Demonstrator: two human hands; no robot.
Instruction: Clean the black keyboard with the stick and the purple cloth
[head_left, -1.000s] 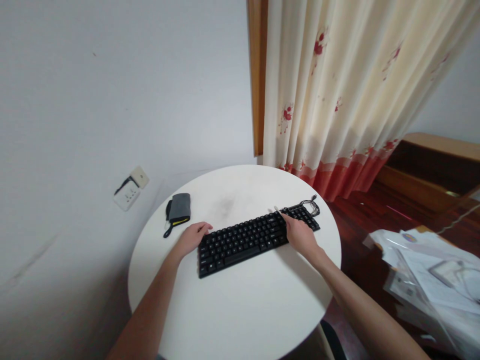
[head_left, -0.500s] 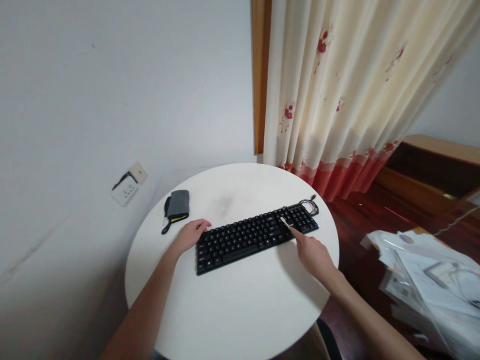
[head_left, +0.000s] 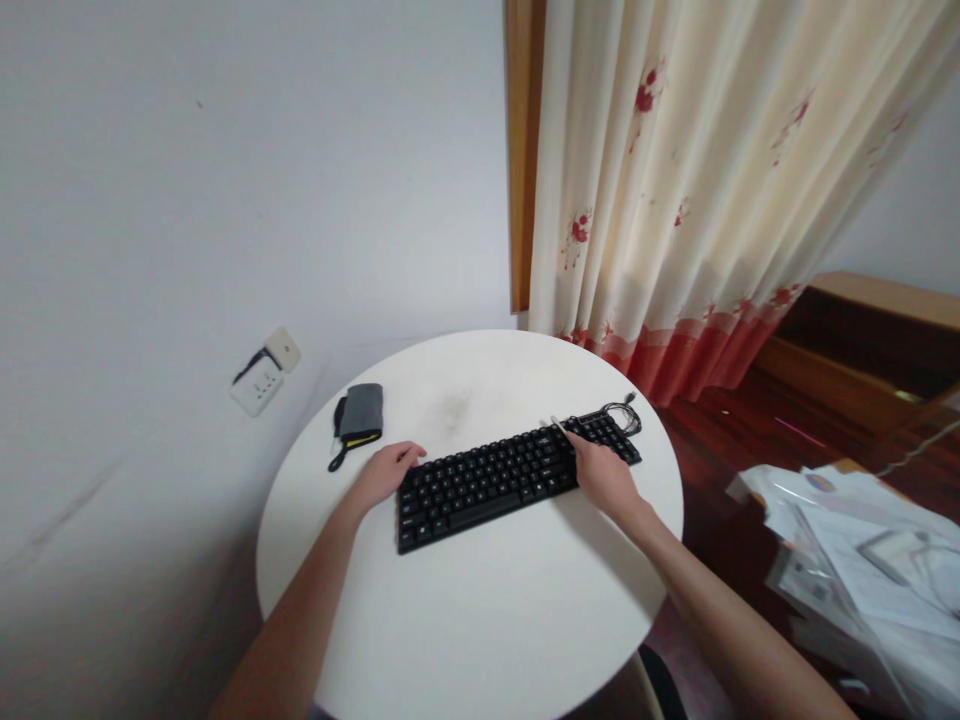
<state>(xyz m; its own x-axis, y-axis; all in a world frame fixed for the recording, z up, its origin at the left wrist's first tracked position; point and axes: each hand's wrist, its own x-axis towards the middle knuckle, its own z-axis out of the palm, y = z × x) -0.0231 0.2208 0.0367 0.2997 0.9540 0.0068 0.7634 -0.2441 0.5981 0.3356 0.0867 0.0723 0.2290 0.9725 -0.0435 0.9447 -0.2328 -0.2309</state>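
Observation:
A long black keyboard [head_left: 487, 484] lies at a slant on the round white table [head_left: 480, 620]. At its far left corner is my left hand [head_left: 388, 472], its fingers bent and gripping the edge. My right hand [head_left: 607, 478] is closed around a slim white toothbrush [head_left: 558, 425], held over the keyboard's right part near the back row. The hand covers part of the keys there, and the brush's head is blurred. The keyboard's coiled cable [head_left: 624, 415] rests by its far right corner.
A grey pouch [head_left: 363, 411] with a black loop sits at the table's left back. Behind are the wall with a socket [head_left: 257, 384] and a flowered curtain [head_left: 660, 220]. Papers and plastic bags [head_left: 862, 560] are piled to the right, near a wooden cabinet [head_left: 885, 320].
My right hand has moved left and away from me with the toothbrush, from the keys to the keyboard's back edge. My left hand has stayed at the corner.

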